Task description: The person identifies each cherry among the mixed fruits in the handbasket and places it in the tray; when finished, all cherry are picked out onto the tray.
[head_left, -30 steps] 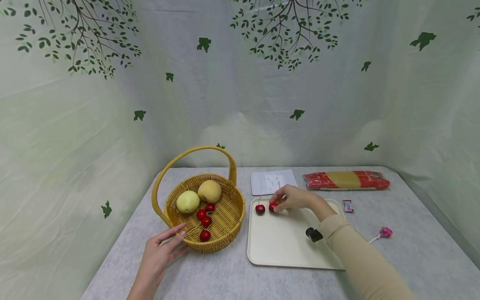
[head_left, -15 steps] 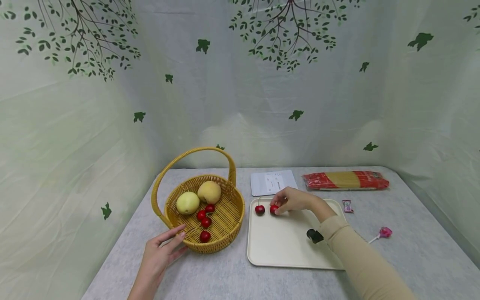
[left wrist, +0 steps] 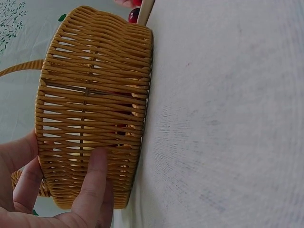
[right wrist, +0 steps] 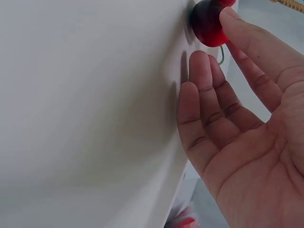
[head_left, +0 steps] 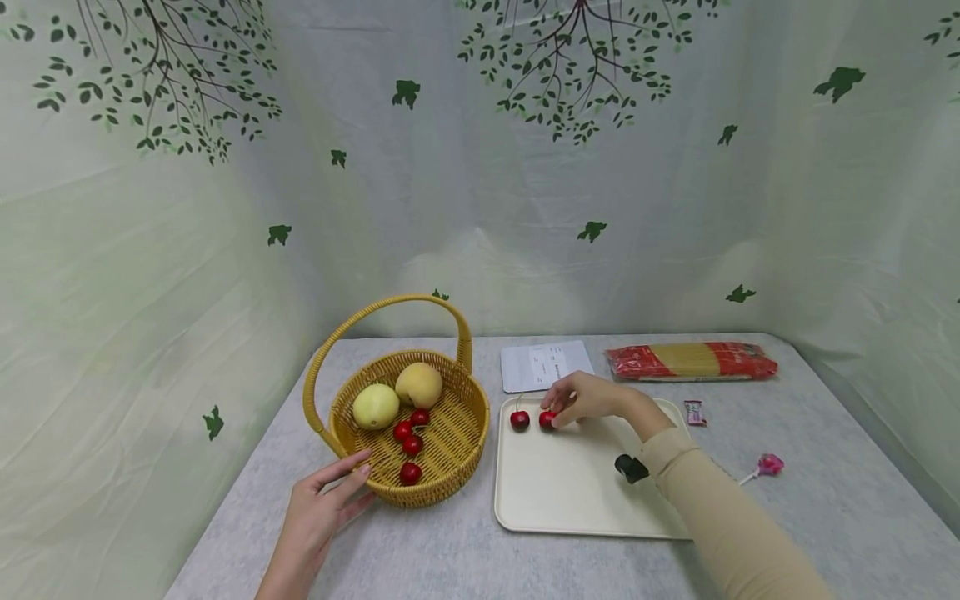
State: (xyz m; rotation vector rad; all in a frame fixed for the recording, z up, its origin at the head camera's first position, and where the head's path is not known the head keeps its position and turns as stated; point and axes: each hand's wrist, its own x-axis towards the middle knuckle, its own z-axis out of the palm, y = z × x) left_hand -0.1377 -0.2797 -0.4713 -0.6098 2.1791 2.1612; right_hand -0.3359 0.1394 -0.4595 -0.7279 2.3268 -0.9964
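Observation:
In the head view my left hand holds the near-left rim of a yellow wicker basket. The left wrist view shows one finger along its woven outer wall and others at the rim. Inside the basket are two pale yellow fruits and several red cherries. Over the back of a cream tray, my right hand pinches a cherry; the right wrist view shows the thumb on this dark red cherry. Another cherry with a stem lies just left of it.
Behind the tray lies a white labelled packet. A red and yellow pasta bag is at the back right. Nearer are a small wrapped candy and a pink lollipop. A black band is at the right wrist.
Hardly anything differs. My right hand stays at the same cherry, which has shifted very slightly on the tray. My left hand and the basket stay in place.

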